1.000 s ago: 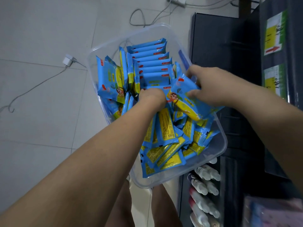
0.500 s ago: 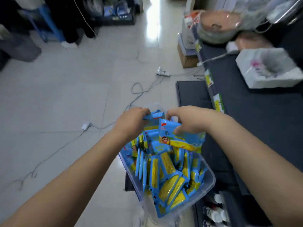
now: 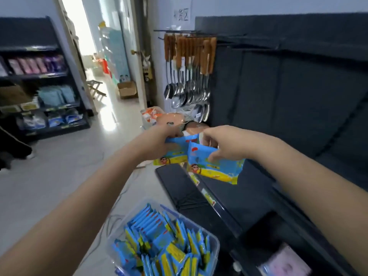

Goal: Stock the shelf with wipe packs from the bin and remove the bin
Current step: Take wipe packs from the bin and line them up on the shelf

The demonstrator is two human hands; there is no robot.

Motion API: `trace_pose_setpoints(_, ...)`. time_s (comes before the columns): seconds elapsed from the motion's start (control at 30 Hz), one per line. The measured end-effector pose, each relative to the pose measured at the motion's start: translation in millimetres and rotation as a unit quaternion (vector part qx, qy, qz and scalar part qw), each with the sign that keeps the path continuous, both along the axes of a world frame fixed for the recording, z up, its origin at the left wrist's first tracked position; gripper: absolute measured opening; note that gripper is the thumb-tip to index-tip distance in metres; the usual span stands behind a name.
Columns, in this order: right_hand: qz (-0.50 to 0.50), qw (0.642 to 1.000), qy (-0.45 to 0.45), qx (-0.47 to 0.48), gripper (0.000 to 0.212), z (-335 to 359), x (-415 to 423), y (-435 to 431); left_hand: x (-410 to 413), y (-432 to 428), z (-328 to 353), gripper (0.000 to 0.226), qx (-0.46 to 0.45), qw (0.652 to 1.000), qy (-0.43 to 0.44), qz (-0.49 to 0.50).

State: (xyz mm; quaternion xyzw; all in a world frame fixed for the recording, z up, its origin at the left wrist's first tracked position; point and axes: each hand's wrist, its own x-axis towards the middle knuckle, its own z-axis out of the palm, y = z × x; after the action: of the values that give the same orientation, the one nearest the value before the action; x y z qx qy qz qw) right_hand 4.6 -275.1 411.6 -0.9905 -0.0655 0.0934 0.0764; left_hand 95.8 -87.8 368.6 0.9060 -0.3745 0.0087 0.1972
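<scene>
My left hand (image 3: 159, 141) grips blue and yellow wipe packs (image 3: 175, 154) lifted to chest height. Beside it, my right hand (image 3: 225, 144) holds more of the same wipe packs (image 3: 215, 166) over the dark shelf (image 3: 249, 196) on the right. The two bunches touch in the middle. Below, a clear plastic bin (image 3: 216, 244) stands near the frame's bottom, packed with several more blue wipe packs (image 3: 165, 240). How many packs each hand holds is hidden by the fingers.
Ladles with wooden handles (image 3: 189, 72) hang on hooks behind the hands. A dark shelving unit (image 3: 39, 86) with goods stands at the left across the tiled aisle. Cables (image 3: 119, 198) lie on the floor by the bin. A cardboard box (image 3: 127, 89) sits by the doorway.
Both hands have risen out of the bin with wipe packs and moved up toward the right-hand shelf. My view has swung up from the bin to the aisle.
</scene>
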Motion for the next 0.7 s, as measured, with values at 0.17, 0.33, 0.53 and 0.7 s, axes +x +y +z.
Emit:
trace_pose_setpoints(0.17,-0.103,0.994,-0.028,-0.025,0.023,39.8,-83.8,-62.2,-30.5,-100.2,42.3,0.026,-0.041,0.987,-0.002,-0.155)
trace_pose_setpoints(0.33,-0.225,0.973,-0.014,-0.053,0.021,55.9,-183.7,-126.5,-100.4,-218.6,52.5,0.028,-0.046,0.945,0.028,-0.323)
trace_pose_setpoints(0.53,-0.347,0.934,0.005,-0.087,0.029,45.8,-278.8,-186.2,-194.8,-329.5,22.0,0.038,-0.07,0.883,0.059,-0.461)
trace_pose_setpoints(0.7,-0.417,0.906,0.017,-0.068,0.028,22.7,-329.2,-228.6,-245.1,-401.6,-14.8,0.038,-0.012,0.87,0.019,-0.493)
